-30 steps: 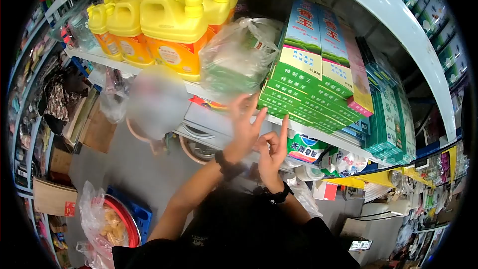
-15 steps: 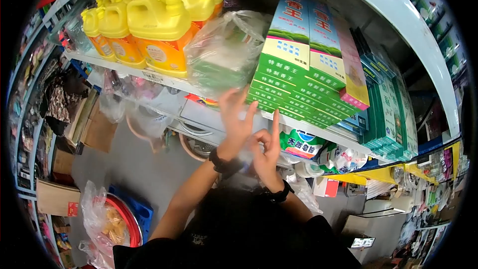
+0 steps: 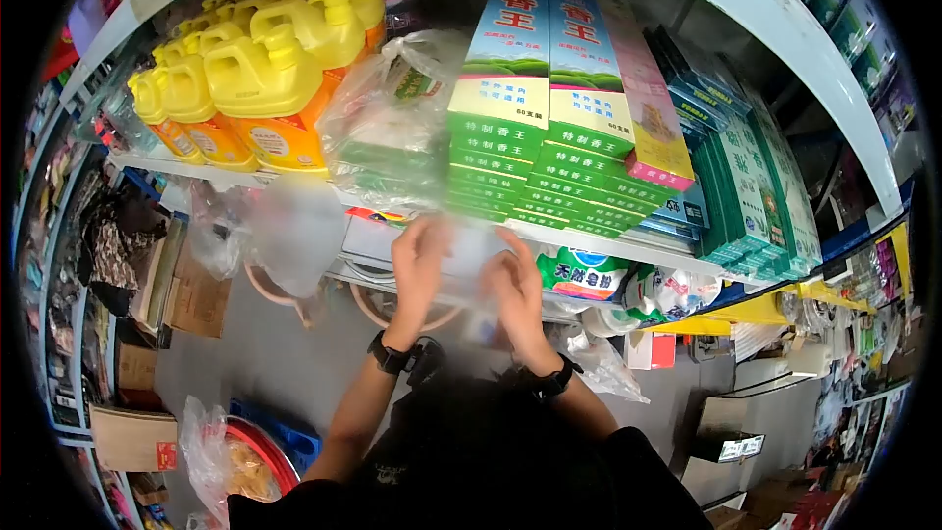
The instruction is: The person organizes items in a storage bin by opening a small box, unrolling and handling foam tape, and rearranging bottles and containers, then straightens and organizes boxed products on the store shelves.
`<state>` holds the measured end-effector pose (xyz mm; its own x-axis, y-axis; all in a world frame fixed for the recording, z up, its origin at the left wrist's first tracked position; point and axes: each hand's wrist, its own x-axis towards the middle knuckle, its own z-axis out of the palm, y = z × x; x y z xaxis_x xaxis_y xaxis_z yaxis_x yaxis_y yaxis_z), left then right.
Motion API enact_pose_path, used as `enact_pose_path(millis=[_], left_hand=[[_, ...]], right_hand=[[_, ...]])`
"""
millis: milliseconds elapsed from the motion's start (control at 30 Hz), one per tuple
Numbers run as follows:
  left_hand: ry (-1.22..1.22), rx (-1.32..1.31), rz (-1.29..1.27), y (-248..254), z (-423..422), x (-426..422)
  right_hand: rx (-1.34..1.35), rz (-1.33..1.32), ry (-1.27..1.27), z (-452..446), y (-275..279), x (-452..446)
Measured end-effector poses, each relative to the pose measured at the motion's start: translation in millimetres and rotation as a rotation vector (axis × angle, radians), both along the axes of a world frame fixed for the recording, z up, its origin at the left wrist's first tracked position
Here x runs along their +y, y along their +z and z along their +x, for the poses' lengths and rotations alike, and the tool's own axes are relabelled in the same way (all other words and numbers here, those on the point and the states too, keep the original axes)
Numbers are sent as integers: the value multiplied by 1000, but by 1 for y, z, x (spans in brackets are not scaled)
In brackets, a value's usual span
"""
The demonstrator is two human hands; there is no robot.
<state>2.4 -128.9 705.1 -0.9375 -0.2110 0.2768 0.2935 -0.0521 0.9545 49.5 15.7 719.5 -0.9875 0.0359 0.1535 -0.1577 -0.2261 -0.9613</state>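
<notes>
My left hand, fingers curled, is raised below the shelf edge, under the clear plastic bag. To its right, my right hand is bent inward below the stacked green boxes. A blurred whitish patch lies between the two hands, and I cannot make out whether they hold anything. Boxes with blue and white tops and green ends stand in stacks on the shelf. Yellow jugs with orange labels are left of the bag.
The pale shelf edge runs above my hands. Below it are a green detergent bag and a red basin on the floor at lower left. Teal boxes stand at the right. A cardboard box is at far left.
The view has shifted, so the shelf goods sit further left. My left hand has moved away from the green boxes and my right index finger no longer points up at them; both hands are now curled.
</notes>
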Motion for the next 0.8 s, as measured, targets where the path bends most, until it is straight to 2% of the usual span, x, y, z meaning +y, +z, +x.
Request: enact_pose_path(millis=[133, 267, 667, 800], left_hand=[[-145, -39, 127, 14, -4, 7], [-175, -45, 187, 17, -6, 9], [-68, -89, 249, 21, -9, 19], [-67, -35, 168, 20, -14, 16]], right_hand=[[-7, -6, 33, -10, 8, 3], [-3, -37, -9, -16, 14, 2], [2, -160, -146, -26, 14, -12], [-23, -190, -200, -31, 20, -13]])
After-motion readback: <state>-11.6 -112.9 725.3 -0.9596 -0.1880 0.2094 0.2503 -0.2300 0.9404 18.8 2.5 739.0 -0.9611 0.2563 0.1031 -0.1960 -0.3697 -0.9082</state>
